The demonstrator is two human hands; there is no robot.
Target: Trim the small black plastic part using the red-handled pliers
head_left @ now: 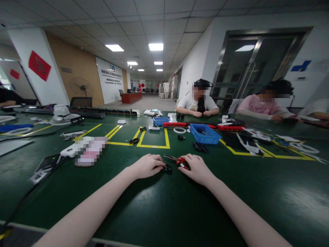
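Note:
On the green table, my left hand (149, 166) is closed around a small black part (167, 168), whose exact kind I cannot make out. Just to its right, my right hand (196, 167) grips a pair of pliers (183, 163) with red and black handles. The pliers' metal jaws point left, towards the black part, and a small gap shows between jaws and part. Both hands rest low over the table, close together. Beyond my right hand lie small black pieces (200, 147).
A blue bin (205, 133) and a smaller blue bin (160, 120) stand further back, with red strips (178, 125) near them. Yellow tape (153, 146) marks the table (144, 212). A power bank-like device (48, 162) with cables lies left. Co-workers (197, 103) sit opposite.

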